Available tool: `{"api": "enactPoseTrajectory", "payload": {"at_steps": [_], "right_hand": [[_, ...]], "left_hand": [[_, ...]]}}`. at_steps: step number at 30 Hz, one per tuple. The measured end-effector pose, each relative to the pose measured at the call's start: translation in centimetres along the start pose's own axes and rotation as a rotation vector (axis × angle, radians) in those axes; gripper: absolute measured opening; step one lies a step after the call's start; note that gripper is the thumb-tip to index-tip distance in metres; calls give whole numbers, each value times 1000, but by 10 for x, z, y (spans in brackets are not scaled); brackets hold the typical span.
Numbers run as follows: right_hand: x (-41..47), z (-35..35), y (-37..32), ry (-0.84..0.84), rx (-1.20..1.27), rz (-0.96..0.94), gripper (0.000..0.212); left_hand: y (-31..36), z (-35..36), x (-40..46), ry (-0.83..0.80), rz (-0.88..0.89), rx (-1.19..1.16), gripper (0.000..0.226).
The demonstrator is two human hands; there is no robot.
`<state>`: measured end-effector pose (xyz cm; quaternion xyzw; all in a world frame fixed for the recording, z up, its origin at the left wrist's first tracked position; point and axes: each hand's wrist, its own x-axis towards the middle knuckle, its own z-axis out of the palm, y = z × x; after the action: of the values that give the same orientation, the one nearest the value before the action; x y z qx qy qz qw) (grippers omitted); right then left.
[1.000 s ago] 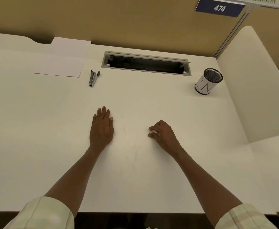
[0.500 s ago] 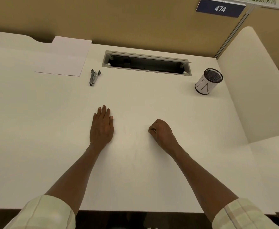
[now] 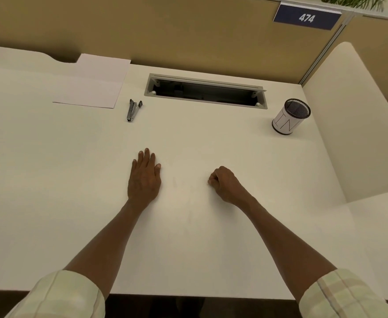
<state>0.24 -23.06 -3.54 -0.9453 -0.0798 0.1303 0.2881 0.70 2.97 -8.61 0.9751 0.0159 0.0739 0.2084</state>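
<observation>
cream-white desk (image 3: 50,180) fills nearly all of the head view, with a tan partition wall (image 3: 165,31) behind it, a blue number plate (image 3: 306,18) reading 474 at the top right, and a pale side divider (image 3: 353,125) closing the right end. on the near middle of the desk the left hand (image 3: 143,180) lies flat, palm down, fingers straight and close together, holding nothing. the right hand (image 3: 226,184) rests apart from it, with the fingers curled under into a fist, and nothing shows inside it. the stapler (image 3: 133,110) lies further up the desk, beyond the left fingertips, just beside the near right corner of a sheet of paper (image 3: 96,81), and as far as i can tell it does not touch the sheet. it is small, dark and silver, with its narrow end toward the person. i judge the work to be at its very start: stapler and paper look untouched and no hand reaches for them, so picking up and stapling are all left to do. further right are an open cable slot (image 3: 205,91) and a mesh cup (image 3: 290,117) marked "in", both well away from the hands
</observation>
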Motion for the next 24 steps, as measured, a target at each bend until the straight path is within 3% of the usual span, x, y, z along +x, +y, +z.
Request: {"api": "enactPoseTrajectory", "payload": {"at_steps": [7,10,13,18,24], "right_hand": [[1,-22,-6,166,727,423,14],[2,-34,-5,205,1011,514,14],[3,-47,0,241,1218,558,14],[3,-75,16,329,1353,599,15],[13,-108,40,441,1367,596,16]], "left_hand": [[48,13,7,-115,95,-38,46],[73,23,18,-153,126,-30,55],[95,36,31,-195,160,-39,50],[121,55,58,-200,209,4,54],[126,67,90,-172,206,106,77]]}}
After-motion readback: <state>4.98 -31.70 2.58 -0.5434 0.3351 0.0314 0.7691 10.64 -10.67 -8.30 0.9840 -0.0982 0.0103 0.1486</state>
